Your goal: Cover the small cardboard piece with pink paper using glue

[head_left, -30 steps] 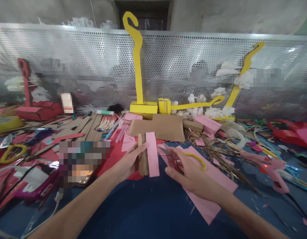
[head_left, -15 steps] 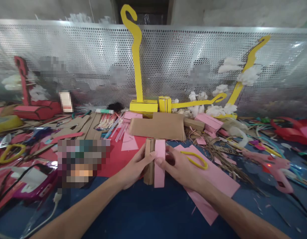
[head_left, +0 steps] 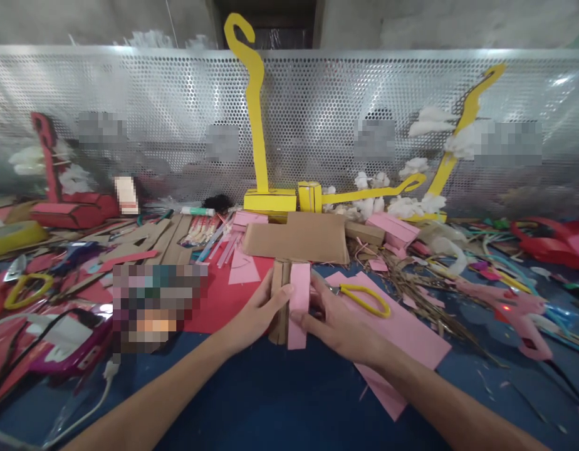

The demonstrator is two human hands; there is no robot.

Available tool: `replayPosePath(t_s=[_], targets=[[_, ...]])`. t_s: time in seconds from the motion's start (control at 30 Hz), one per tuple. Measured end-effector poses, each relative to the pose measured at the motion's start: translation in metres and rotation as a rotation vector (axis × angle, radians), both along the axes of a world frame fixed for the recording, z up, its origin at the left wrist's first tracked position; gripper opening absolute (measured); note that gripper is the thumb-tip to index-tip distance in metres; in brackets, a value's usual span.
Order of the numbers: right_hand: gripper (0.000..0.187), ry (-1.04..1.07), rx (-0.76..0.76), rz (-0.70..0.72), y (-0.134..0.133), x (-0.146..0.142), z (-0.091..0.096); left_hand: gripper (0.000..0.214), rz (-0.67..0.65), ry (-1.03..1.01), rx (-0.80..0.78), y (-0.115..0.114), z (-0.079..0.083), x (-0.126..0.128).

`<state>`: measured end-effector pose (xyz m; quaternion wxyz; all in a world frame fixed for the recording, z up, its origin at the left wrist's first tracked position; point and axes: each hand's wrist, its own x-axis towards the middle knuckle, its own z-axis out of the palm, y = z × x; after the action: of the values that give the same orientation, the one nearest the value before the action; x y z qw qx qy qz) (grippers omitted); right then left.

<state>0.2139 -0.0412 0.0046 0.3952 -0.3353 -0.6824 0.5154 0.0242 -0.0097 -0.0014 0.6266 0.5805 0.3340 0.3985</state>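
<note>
Both hands hold a small brown cardboard piece (head_left: 281, 300) with a pink paper strip (head_left: 299, 294) on its right side, upright over the blue table top. My left hand (head_left: 254, 316) grips the cardboard from the left. My right hand (head_left: 339, 326) presses the pink strip with thumb and fingers from the right. Yellow-handled scissors (head_left: 365, 299) lie on a pink paper sheet (head_left: 406, 338) just beyond my right hand.
A folded brown cardboard (head_left: 299, 239) lies behind the hands. Yellow cardboard models (head_left: 271, 200) with cotton tufts stand against the perforated metal screen (head_left: 318, 125). A pink glue gun (head_left: 517, 313) lies at right; red paper scraps, a red model (head_left: 68, 210) and yellow scissors (head_left: 26, 288) lie at left.
My right hand put down the yellow-handled scissors on the pink sheet and came to the pink strip. The cardboard piece shifted slightly right and both hands now hold it.
</note>
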Motion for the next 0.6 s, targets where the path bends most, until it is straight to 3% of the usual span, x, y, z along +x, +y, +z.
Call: replayPosePath(t_s=[0.6], targets=[[0.061, 0.166, -0.152, 0.042, 0.0023, -0.0012, -0.0021, 0.065, -0.054, 0.065, 0.035, 0.0038, 0.0027, -0.0052]])
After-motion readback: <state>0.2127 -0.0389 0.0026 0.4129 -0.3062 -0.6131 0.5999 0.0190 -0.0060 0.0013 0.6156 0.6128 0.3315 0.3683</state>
